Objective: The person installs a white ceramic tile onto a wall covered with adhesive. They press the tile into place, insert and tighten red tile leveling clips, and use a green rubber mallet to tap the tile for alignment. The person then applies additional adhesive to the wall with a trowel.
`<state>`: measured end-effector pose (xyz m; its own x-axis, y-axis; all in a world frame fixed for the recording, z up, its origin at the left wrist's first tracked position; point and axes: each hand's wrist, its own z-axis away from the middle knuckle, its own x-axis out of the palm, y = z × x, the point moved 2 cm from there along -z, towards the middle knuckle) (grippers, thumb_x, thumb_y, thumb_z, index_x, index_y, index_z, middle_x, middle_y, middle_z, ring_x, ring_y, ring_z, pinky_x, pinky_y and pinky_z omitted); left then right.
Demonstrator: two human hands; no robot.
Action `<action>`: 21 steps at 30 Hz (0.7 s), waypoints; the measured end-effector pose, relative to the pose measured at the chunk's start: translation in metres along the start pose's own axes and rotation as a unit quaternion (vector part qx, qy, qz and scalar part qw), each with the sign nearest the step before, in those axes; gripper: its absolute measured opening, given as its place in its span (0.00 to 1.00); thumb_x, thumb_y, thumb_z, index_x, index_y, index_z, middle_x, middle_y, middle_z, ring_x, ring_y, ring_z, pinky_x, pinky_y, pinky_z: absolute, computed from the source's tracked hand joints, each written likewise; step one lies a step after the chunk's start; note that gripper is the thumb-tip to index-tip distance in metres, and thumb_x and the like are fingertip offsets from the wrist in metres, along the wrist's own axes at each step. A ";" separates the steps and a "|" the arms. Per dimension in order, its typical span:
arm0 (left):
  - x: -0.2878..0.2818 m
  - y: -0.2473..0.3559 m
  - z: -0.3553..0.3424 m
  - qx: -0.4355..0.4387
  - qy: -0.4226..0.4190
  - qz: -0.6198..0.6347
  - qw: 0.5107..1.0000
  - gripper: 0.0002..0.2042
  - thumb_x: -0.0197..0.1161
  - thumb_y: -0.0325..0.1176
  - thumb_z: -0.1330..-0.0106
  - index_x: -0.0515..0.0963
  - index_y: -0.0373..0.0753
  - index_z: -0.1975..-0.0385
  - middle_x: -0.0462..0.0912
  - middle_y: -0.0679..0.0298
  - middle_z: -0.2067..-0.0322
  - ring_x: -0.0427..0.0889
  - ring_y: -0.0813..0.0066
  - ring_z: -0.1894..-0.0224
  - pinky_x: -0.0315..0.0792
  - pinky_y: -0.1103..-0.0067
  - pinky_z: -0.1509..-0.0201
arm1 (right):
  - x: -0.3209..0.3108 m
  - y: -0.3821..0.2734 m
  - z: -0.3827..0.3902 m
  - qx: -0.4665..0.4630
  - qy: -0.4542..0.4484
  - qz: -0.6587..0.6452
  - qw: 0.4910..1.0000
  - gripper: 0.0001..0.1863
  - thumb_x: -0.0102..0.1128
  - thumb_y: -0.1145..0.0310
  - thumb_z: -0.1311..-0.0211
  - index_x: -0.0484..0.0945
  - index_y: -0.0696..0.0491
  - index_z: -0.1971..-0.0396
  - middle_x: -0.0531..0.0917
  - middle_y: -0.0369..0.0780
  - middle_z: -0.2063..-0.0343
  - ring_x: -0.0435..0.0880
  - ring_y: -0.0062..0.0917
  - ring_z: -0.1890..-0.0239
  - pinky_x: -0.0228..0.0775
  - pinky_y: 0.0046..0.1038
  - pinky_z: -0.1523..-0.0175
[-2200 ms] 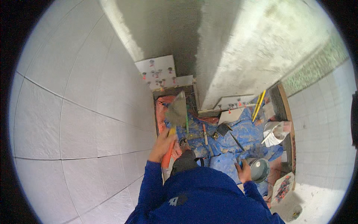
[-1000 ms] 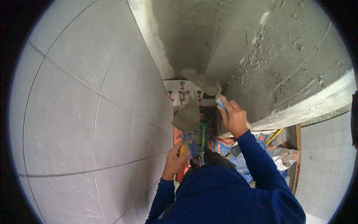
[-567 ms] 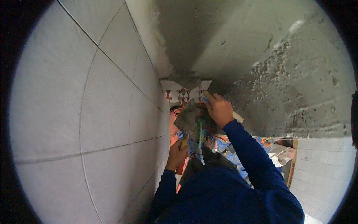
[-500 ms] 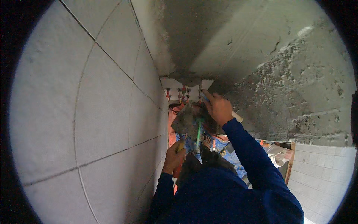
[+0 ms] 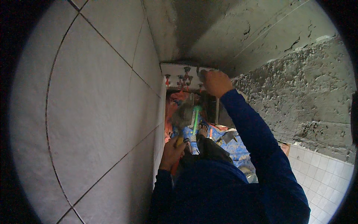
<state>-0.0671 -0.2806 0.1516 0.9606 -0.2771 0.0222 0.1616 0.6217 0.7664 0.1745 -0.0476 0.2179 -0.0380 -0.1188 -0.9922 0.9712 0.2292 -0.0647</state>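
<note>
My right hand (image 5: 216, 83) reaches far forward to the right end of a narrow white strip of tile (image 5: 173, 70), where the tile meets the rough grey wall. Its fingers are closed, and what they hold is hidden. Several red tile-levelling clips (image 5: 181, 83) stick out along the strip. Lower and nearer my body, my left hand (image 5: 172, 152) is closed around a yellow-handled tool (image 5: 180, 141). The far part of that tool is a grey, blurred shape, so its kind is not plain.
Large pale wall tiles (image 5: 100, 108) rise close on my left. Rough grey mortar (image 5: 298, 86) covers the right side. Below lie a green-handled tool (image 5: 195, 119), a blue patterned sheet (image 5: 233, 149) and orange-red material (image 5: 172, 112). Small white tiles (image 5: 317, 175) show at lower right.
My right hand has moved forward and up to the end of the tile strip. My left hand has shifted slightly, still on the yellow-handled tool. The view has tilted, too.
</note>
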 end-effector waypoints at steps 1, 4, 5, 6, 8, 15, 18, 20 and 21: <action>0.000 -0.001 -0.001 0.006 -0.004 0.001 1.000 0.24 0.63 0.31 0.31 0.72 0.36 0.35 0.79 0.67 0.74 0.77 0.80 0.76 0.74 0.79 0.72 | -0.005 -0.003 -0.005 0.005 0.015 -0.004 1.000 0.10 0.58 0.66 0.40 0.86 0.54 0.67 0.88 0.49 0.67 0.88 0.47 0.62 0.82 0.47 0.56; 0.001 0.000 -0.004 0.041 0.003 0.046 0.998 0.21 0.62 0.29 0.33 0.75 0.35 0.40 0.79 0.65 0.75 0.78 0.79 0.76 0.74 0.79 0.72 | -0.025 -0.009 -0.013 0.009 0.001 0.011 1.000 0.11 0.58 0.65 0.41 0.86 0.55 0.66 0.88 0.50 0.64 0.88 0.47 0.59 0.82 0.46 0.53; 0.002 0.001 -0.004 0.043 0.009 0.039 0.998 0.21 0.62 0.29 0.33 0.75 0.35 0.40 0.79 0.66 0.75 0.78 0.79 0.77 0.74 0.79 0.73 | -0.033 -0.007 -0.014 0.024 -0.013 0.019 0.999 0.11 0.58 0.65 0.41 0.86 0.55 0.67 0.88 0.50 0.63 0.88 0.47 0.59 0.82 0.46 0.53; 0.003 0.004 -0.005 0.047 0.015 0.033 0.998 0.20 0.62 0.29 0.33 0.75 0.36 0.40 0.79 0.66 0.75 0.78 0.79 0.77 0.74 0.79 0.73 | -0.042 -0.005 -0.015 0.038 -0.027 0.028 0.998 0.11 0.59 0.65 0.41 0.86 0.55 0.67 0.88 0.50 0.63 0.88 0.47 0.59 0.82 0.46 0.53; 0.005 0.010 -0.004 0.043 0.039 0.027 0.998 0.21 0.62 0.29 0.33 0.75 0.36 0.40 0.79 0.66 0.75 0.78 0.79 0.78 0.74 0.79 0.74 | -0.057 -0.002 -0.007 0.045 -0.035 0.034 0.998 0.11 0.59 0.65 0.42 0.86 0.55 0.67 0.88 0.51 0.62 0.88 0.46 0.58 0.82 0.45 0.53; 0.014 0.059 -0.002 0.050 0.040 0.066 0.996 0.20 0.61 0.30 0.33 0.76 0.35 0.42 0.78 0.67 0.76 0.78 0.78 0.78 0.74 0.78 0.73 | -0.086 0.028 0.076 0.062 0.021 -0.012 0.998 0.18 0.59 0.59 0.34 0.82 0.52 0.50 0.86 0.52 0.62 0.86 0.48 0.59 0.79 0.46 0.56; 0.012 0.086 -0.002 0.090 0.046 0.100 0.990 0.17 0.61 0.30 0.33 0.77 0.34 0.46 0.78 0.66 0.75 0.78 0.78 0.78 0.74 0.78 0.72 | -0.075 0.023 0.129 0.054 0.082 -0.065 0.993 0.21 0.61 0.57 0.34 0.80 0.46 0.44 0.85 0.49 0.62 0.86 0.47 0.61 0.78 0.46 0.60; 0.007 0.102 -0.002 0.075 0.060 0.094 0.991 0.16 0.61 0.30 0.33 0.77 0.33 0.48 0.79 0.65 0.74 0.78 0.78 0.77 0.74 0.77 0.72 | -0.063 0.015 0.151 0.039 0.083 -0.111 0.990 0.22 0.62 0.57 0.35 0.79 0.45 0.42 0.85 0.48 0.61 0.86 0.46 0.62 0.78 0.44 0.61; 0.004 0.108 -0.002 0.060 0.063 0.089 0.992 0.15 0.61 0.30 0.33 0.77 0.33 0.49 0.79 0.65 0.74 0.78 0.78 0.77 0.74 0.77 0.73 | -0.058 0.009 0.163 0.034 0.083 -0.129 0.988 0.21 0.63 0.58 0.35 0.80 0.44 0.42 0.84 0.47 0.61 0.85 0.46 0.63 0.78 0.44 0.62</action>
<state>-0.0453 -0.2130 0.2330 0.9935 -0.0709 0.0896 -0.0347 0.5594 0.8282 0.2234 -0.1958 0.2919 -0.3187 -0.0035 -0.9479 0.9375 0.1463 -0.3157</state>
